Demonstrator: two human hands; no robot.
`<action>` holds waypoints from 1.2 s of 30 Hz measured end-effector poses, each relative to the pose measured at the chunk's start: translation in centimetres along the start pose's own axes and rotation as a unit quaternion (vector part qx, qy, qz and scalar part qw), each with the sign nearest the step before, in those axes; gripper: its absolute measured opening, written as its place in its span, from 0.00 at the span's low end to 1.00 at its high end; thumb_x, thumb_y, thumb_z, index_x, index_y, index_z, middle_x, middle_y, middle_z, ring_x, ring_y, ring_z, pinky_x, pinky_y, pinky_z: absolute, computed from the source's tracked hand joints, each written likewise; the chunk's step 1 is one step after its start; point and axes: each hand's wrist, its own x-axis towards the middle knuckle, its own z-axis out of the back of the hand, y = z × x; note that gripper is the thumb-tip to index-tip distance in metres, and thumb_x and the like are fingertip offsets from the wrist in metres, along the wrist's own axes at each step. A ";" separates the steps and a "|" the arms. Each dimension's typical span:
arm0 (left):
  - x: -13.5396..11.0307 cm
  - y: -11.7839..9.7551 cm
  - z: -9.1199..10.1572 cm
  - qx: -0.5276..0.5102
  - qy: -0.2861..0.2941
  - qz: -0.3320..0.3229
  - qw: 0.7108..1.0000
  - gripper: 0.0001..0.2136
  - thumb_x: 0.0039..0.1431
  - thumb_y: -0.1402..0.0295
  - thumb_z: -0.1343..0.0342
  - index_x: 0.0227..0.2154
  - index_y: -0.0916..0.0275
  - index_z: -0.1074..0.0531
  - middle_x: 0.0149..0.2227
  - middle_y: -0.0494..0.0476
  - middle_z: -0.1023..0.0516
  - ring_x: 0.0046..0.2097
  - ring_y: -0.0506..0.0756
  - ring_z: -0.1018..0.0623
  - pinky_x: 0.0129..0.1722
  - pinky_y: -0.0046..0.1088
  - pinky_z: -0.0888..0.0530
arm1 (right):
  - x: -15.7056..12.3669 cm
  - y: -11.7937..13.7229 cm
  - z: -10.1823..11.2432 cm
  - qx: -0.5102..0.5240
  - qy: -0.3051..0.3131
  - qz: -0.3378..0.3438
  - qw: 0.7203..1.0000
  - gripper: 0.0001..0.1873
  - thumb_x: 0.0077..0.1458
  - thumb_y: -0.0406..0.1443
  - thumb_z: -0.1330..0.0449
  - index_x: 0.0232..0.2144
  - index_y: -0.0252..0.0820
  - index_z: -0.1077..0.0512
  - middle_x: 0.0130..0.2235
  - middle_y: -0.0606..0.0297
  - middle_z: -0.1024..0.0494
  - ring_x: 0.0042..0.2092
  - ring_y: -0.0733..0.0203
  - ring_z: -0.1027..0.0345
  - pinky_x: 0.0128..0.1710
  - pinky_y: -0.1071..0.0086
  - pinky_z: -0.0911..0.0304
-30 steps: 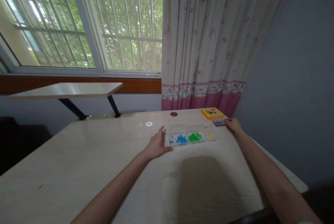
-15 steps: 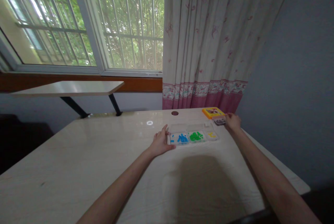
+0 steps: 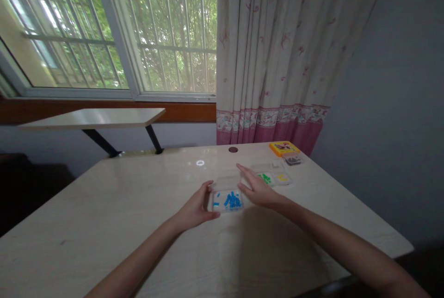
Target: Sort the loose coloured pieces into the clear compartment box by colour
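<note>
A clear plastic box [image 3: 227,211] with its lid [image 3: 227,181] folded back holds small blue pieces [image 3: 233,200]. My left hand [image 3: 199,207] grips its left side, thumb at the front corner and fingers behind. On the other side, my right hand [image 3: 258,190] is open with fingers stretched out, beside the box's right edge; whether it touches cannot be told. Partly behind that hand is a second clear box with green pieces [image 3: 265,177]. Further right, another clear box [image 3: 288,180] contains a few yellow pieces [image 3: 282,177].
At the table's far right lie a yellow-orange box [image 3: 284,148] and a small clear case [image 3: 293,161] with dark contents. A raised shelf [image 3: 100,117] on black legs stands at the back left. A round brown hole cover [image 3: 233,149] is set in the tabletop [image 3: 138,196].
The blue-piece box has come towards me and left, apart from the green and yellow ones, with my left hand on it. My right hand has left the small clear case and moved left.
</note>
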 end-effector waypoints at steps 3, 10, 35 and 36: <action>-0.5 -0.7 0.1 0.015 -0.007 -0.004 1.000 0.35 0.41 0.65 0.39 0.52 0.61 0.49 0.48 0.61 0.34 0.49 0.59 0.32 0.50 0.38 0.36 | -1.1 0.0 -1.5 0.061 -0.012 -0.035 0.997 0.26 0.55 0.38 0.50 0.56 0.39 0.48 0.52 0.52 0.38 0.51 0.58 0.41 0.50 0.61 0.43; -0.8 -1.5 0.8 0.019 0.019 -0.001 1.000 0.27 0.43 0.58 0.41 0.46 0.63 0.40 0.42 0.59 0.30 0.43 0.59 0.30 0.44 0.35 0.32 | -2.3 0.1 -1.7 0.084 0.018 -0.015 0.996 0.13 0.58 0.39 0.53 0.33 0.40 0.30 0.38 0.59 0.29 0.46 0.60 0.37 0.47 0.64 0.41; 0.0 -1.4 0.9 0.137 -0.011 -0.055 0.989 0.25 0.44 0.56 0.41 0.45 0.62 0.32 0.47 0.61 0.28 0.48 0.59 0.29 0.50 0.37 0.34 | -2.6 -0.2 -2.8 0.063 0.089 0.015 0.994 0.12 0.58 0.36 0.53 0.38 0.42 0.31 0.44 0.59 0.34 0.49 0.61 0.41 0.50 0.64 0.44; 0.0 -1.6 0.9 0.147 -0.015 -0.052 0.988 0.26 0.42 0.56 0.41 0.45 0.62 0.32 0.46 0.61 0.28 0.47 0.59 0.29 0.49 0.38 0.33 | -2.6 -0.1 -2.7 0.065 0.089 0.014 0.994 0.12 0.58 0.36 0.53 0.38 0.42 0.31 0.44 0.59 0.33 0.48 0.61 0.41 0.50 0.64 0.44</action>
